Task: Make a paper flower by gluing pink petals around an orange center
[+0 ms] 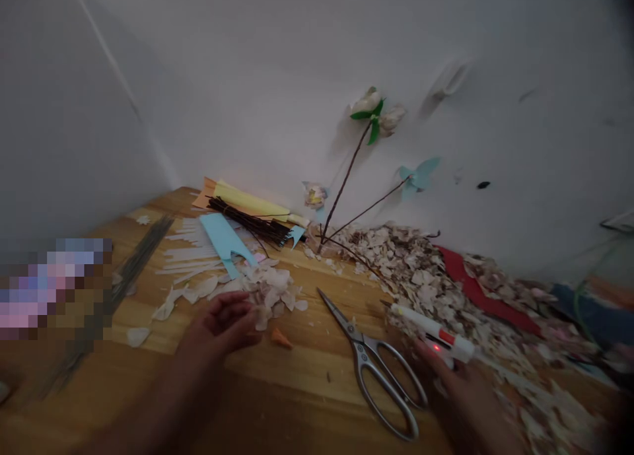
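Observation:
My left hand [222, 329] is over the wood, its fingers curled and thumb drawn in beside a small pile of pale dried petals [272, 286]. Whitish material shows at its fingertips; whether it is pinched or lies behind them is unclear. On the right, my right hand [458, 379] is closed around a white hot glue gun [436, 329] with a red label and a glowing red light. Its dark tip points left. Between the hands lie metal scissors [366, 356], blades slightly apart, and an orange scrap [281, 337].
Against the wall lean a stem with green leaves and pale blooms [366, 111] and a stem with a blue paper piece [419, 176]. Behind lie dark sticks [247, 220], blue paper [225, 240] and grey wires [143, 257]. A petal heap [396, 250] and red strip [485, 293] occupy the right.

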Tool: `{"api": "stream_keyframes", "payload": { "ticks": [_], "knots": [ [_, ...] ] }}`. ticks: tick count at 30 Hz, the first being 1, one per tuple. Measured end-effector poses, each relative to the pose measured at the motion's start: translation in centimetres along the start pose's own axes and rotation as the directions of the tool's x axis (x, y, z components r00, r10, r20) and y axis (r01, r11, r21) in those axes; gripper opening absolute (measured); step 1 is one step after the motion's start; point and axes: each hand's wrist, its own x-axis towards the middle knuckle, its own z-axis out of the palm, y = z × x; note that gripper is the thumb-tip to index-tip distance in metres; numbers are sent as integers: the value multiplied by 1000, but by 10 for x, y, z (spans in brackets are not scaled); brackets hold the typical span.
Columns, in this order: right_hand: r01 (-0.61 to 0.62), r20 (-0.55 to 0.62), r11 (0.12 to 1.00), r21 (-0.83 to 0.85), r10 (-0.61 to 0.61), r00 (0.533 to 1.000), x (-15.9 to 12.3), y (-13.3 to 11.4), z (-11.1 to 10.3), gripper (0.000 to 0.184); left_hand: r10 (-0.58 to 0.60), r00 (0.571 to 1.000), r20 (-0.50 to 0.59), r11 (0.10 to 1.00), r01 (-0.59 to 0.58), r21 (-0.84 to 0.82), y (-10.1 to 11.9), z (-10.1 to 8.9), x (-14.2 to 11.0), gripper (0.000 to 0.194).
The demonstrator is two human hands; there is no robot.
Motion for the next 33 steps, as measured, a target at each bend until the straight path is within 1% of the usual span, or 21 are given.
{"api": "stream_keyframes", "payload": {
  "ticks": [2,5,7,9,12,14,16,17,18,19,20,21,22,23,24,25,26,27,28,30,33],
  "knots": [
    [-15,80,1000,-17,17,997,6,16,4,31,34,999,-12,998,-35,-45,7,0,2,44],
    [-12,196,999,-33,18,980,15,33,9,41,25,1000,7,997,-25,-77,11,1,3,44],
    [18,222,998,-65,-3,975,19,35,12,46,14,1000,20,997,-12,-74,12,2,1,44],
    [60,235,993,-103,-35,971,21,32,10,46,-2,1000,31,998,4,-66,11,3,0,45],
    [83,247,968,-238,-23,969,19,24,-5,43,-28,998,49,998,31,-54,9,3,0,47],
    [90,191,934,-346,-24,981,15,19,-25,41,-40,997,62,998,43,-43,7,2,0,47],
    [144,113,885,-442,-104,988,7,11,-45,41,-51,996,71,998,53,-32,7,2,-1,45],
    [157,107,868,-472,-121,987,1,5,-53,41,-58,996,72,998,60,-26,7,2,-1,45],
    [183,139,876,-447,-133,981,-7,-4,-56,40,-64,995,72,998,65,-19,7,2,-2,45],
    [208,203,891,-403,-135,970,-15,-16,-55,40,-67,995,72,998,68,-13,7,3,-2,45],
    [254,283,901,-352,-157,946,-25,-29,-49,38,-71,995,73,997,71,-7,7,3,-3,45],
    [312,424,894,-321,-159,891,-34,-43,-38,33,-72,995,73,997,72,-2,8,4,-5,45],
    [367,453,874,-319,-200,869,-44,-58,-23,28,-71,995,74,997,71,0,8,5,-6,44],
    [438,507,849,-297,-248,825,-52,-71,-5,21,-70,995,76,998,70,-2,9,5,-7,43],
    [508,568,821,-260,-296,768,-59,-82,14,11,-71,994,78,997,71,-5,9,6,-7,43],
    [551,584,801,-235,-337,738,-65,-91,33,5,-71,994,82,997,72,-8,10,6,-8,42],
    [573,590,794,-202,-369,719,-69,-97,51,8,-71,994,85,997,72,-11,10,6,-8,42],
    [588,616,794,-155,-388,686,-71,-101,66,13,-71,994,88,997,73,-14,10,6,-8,43],
    [588,617,798,-135,-396,680,-71,-102,79,18,-74,993,90,997,76,-18,9,6,-8,43],
    [570,629,814,-113,-386,675,-71,-101,96,19,-82,992,92,996,85,-30,9,5,-7,43],
    [538,620,837,-98,-371,691,-69,-98,107,14,-99,991,96,994,104,-46,8,6,-8,42]
  ]
}}
